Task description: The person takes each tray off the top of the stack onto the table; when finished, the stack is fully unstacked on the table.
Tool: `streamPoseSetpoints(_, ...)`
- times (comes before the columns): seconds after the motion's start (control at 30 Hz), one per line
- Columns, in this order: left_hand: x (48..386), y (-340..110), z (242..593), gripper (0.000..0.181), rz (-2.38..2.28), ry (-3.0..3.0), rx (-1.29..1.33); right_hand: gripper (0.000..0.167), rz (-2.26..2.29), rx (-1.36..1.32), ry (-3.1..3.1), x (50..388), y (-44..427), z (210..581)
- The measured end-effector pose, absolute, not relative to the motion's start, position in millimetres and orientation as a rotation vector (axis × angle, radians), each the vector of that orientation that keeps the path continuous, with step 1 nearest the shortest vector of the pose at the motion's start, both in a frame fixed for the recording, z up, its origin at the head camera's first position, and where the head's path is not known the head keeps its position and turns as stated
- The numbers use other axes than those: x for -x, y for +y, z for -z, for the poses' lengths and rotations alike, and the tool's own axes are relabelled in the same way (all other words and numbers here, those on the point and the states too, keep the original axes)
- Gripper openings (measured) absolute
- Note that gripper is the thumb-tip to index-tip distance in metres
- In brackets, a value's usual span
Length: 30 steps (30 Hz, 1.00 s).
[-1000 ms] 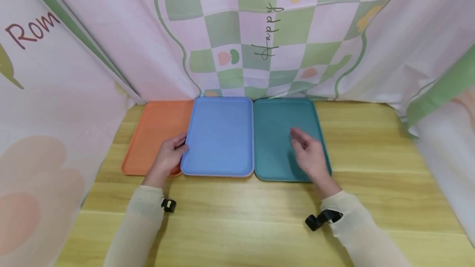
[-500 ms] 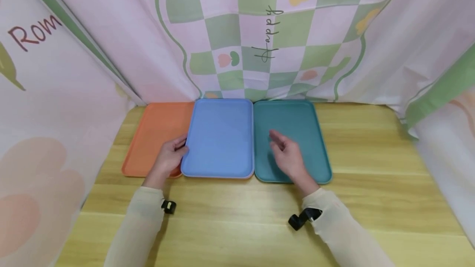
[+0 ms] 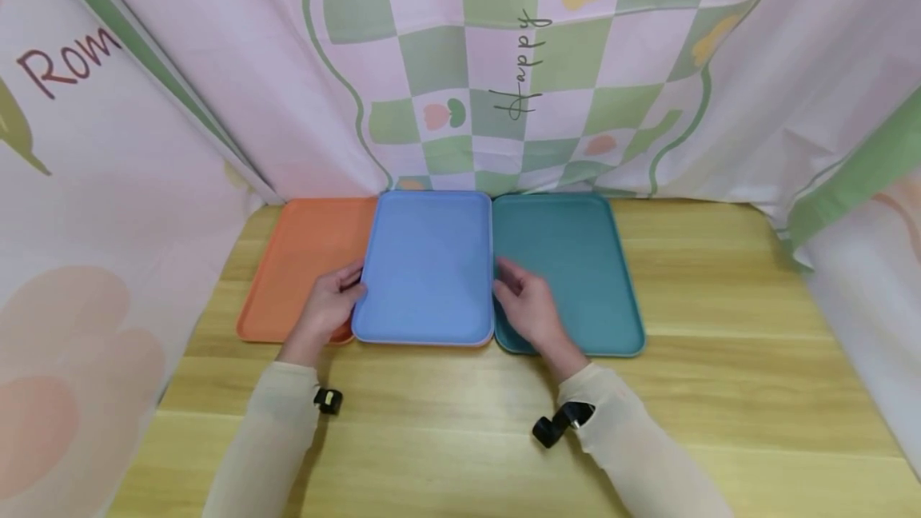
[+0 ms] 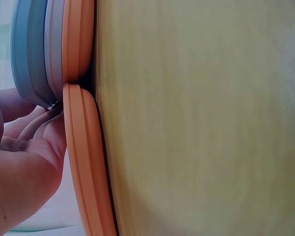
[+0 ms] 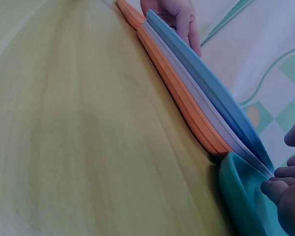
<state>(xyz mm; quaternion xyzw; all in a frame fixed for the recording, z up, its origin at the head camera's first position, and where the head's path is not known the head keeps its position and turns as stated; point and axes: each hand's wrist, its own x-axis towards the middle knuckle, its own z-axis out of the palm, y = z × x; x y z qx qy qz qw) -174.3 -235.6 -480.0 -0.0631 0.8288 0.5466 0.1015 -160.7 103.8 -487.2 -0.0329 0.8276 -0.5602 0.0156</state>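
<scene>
A blue tray (image 3: pixel 430 262) tops a stack in the middle of the table, with a lilac tray (image 5: pixel 201 98) and an orange tray (image 5: pixel 182 105) beneath it. At its left edge my left hand (image 3: pixel 330 304) grips the blue tray, thumb at the rim and fingers tucked at the edge below. My right hand (image 3: pixel 528 306) hovers over the teal tray (image 3: pixel 576 278), fingers extended beside the stack's right edge. In the right wrist view its fingertips are close to that edge; contact is hard to tell.
Another orange tray (image 3: pixel 305 254) lies flat left of the stack, partly under my left hand. The wooden table (image 3: pixel 727 326) extends to the right and front. A printed curtain (image 3: pixel 496 102) hangs directly behind the trays.
My right hand has moved left across the teal tray to the stack's right edge. My left hand has stayed at the left edge, and the trays have not moved.
</scene>
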Motion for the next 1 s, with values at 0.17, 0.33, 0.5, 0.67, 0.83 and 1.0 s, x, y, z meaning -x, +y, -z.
streamPoseSetpoints(0.17, 174, -234, 480, 0.055, -1.611, 2.458, 0.187, 0.054, 1.744, 0.107, 2.563, 159, 97, 493)
streamPoseSetpoints(0.33, 175, -235, 481, 0.055, -1.604, 2.463, 0.183, 0.061, 1.644, 0.149, 2.638, 156, 92, 497)
streamPoseSetpoints(0.5, 174, -236, 480, 0.056, -1.606, 2.457, 0.185, 0.065, 1.568, 0.157, 2.7, 154, 89, 497)
streamPoseSetpoints(0.67, 174, -235, 479, 0.055, -1.612, 2.465, 0.176, 0.063, 1.595, 0.149, 2.709, 154, 87, 499)
streamPoseSetpoints(0.83, 173, -235, 479, 0.055, -1.583, 2.475, 0.174, 0.062, 1.694, 0.098, 2.66, 153, 84, 499)
streamPoseSetpoints(1.0, 173, -235, 479, 0.055, -1.55, 2.477, 0.175, 0.061, 1.812, 0.044, 2.618, 151, 81, 497)
